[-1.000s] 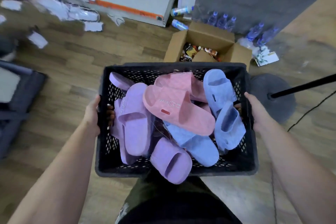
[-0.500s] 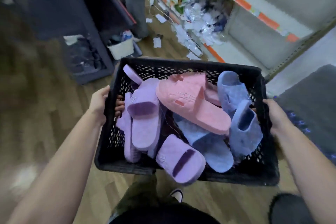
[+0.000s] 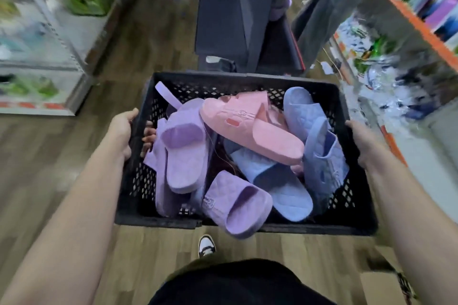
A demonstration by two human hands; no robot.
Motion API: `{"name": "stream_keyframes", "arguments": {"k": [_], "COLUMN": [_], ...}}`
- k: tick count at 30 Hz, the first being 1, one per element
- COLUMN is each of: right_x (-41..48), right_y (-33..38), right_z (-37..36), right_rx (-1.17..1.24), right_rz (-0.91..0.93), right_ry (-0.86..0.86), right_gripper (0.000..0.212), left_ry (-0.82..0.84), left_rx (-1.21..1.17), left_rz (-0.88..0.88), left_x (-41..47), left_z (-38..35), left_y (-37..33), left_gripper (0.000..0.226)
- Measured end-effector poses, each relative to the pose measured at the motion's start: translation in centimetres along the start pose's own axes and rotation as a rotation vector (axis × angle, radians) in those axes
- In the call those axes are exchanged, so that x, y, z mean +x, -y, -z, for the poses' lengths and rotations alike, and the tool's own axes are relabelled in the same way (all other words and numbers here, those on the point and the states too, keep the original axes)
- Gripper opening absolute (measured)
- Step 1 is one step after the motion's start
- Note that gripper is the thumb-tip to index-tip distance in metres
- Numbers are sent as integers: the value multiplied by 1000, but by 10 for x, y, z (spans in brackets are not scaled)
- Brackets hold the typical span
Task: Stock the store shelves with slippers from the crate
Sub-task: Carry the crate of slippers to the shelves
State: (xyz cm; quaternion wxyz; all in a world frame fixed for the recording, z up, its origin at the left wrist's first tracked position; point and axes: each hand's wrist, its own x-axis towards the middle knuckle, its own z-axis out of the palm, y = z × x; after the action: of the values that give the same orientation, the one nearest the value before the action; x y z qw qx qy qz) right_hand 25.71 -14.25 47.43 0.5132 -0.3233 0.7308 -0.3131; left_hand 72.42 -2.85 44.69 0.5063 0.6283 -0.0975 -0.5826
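I carry a black perforated plastic crate [image 3: 354, 218] in front of my waist. My left hand [image 3: 122, 129] grips its left wall, fingers poking through inside. My right hand [image 3: 359, 138] grips the right wall. The crate is piled with slippers: a pink slipper [image 3: 257, 129] lies on top, purple slippers [image 3: 183, 151] fill the left side, and one purple slipper [image 3: 235, 205] hangs over the near rim. Blue slippers [image 3: 322, 153] lie at the right and in the middle.
A white store shelf [image 3: 59, 39] with green packs stands at the left. Another shelf with orange edging [image 3: 418, 30] and plastic-wrapped goods runs along the right. A dark cart or stand [image 3: 238, 20] blocks the aisle ahead. The floor is wood; my shoe [image 3: 207, 246] shows below the crate.
I have turned with the crate: the cardboard box and bottles are out of sight, and an aisle between two shelves is now ahead. Both hands keep their hold.
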Motion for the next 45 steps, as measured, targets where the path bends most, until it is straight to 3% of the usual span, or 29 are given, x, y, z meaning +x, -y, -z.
{"name": "stream_keyframes", "arguments": {"k": [11,24,35,45], "right_x": [53,147,213,300], "right_y": [127,284,405,521], "right_z": [-243,-487,-703,-878], "right_rx": [-87,-200,-219,-89], "right_rz": [45,51,81,62], "right_ry": [128,220,190,124], "right_gripper": [32,34,30,30], "left_ry": [-281,-426,-421,-386], "left_rx": [-11,-118,-68,-17], "left_rz": [-41,-65,-77,-73], "left_x": [110,271,459,649], "left_z": [122,204,300,352], "left_y": [-119,-276,-447,-633], "left_gripper": [45,42,44,44]}}
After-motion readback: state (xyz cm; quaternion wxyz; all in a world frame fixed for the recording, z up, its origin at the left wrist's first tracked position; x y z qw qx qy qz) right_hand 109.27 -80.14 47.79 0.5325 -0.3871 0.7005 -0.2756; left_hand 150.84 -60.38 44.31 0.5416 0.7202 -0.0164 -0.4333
